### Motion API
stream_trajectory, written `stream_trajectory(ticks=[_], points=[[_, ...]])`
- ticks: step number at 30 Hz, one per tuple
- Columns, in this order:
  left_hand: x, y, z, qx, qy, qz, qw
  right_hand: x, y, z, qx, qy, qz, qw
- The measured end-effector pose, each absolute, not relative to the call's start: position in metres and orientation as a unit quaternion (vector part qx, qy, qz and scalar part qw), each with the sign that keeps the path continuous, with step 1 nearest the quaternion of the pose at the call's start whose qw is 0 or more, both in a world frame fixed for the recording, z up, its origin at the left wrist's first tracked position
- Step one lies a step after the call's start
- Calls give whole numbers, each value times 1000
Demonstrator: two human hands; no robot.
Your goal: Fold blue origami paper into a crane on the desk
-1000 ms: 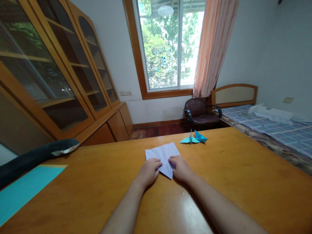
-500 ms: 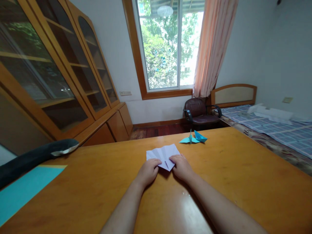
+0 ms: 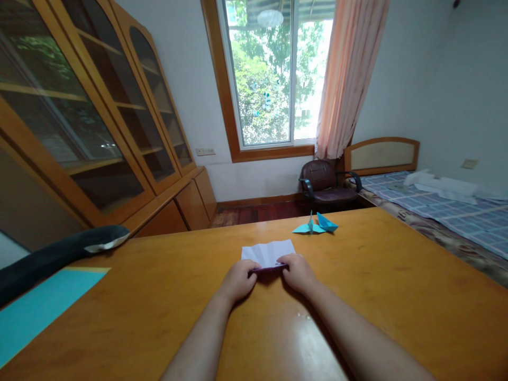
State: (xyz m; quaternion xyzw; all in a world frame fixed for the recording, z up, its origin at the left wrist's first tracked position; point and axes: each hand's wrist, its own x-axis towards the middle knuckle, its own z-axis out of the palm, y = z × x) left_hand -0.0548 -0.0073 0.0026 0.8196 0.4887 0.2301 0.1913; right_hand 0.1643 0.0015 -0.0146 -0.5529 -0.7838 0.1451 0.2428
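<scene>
A creased sheet of pale lilac paper [image 3: 269, 252] lies on the wooden table [image 3: 397, 296] in front of me. My left hand [image 3: 238, 280] pinches its near left edge and my right hand [image 3: 298, 272] pinches its near right edge, lifting that edge off the table. Beyond the paper, a little to the right, sits a folded blue paper crane [image 3: 316, 226].
A turquoise sheet [image 3: 35, 312] lies at the table's left edge beside a dark chair back [image 3: 59, 256]. Glass-fronted wooden cabinets [image 3: 99, 121] line the left wall. Past the table stand a brown armchair [image 3: 323, 185], a window and a bed [image 3: 444, 203] at right.
The paper's near corner, pointing toward me a second ago, has been folded up and away. The sheet now shows a straight near edge, and both hands have moved slightly forward.
</scene>
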Motion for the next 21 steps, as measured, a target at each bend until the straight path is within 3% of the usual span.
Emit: stream_trajectory(ticks=[8,21], points=[[-57,-7,7,787,509,255,238,167,7,-24,-572,-738,201,296],[-62,-2,-4,771,561,242,181,165,8,-24,-598,-726,183,286]])
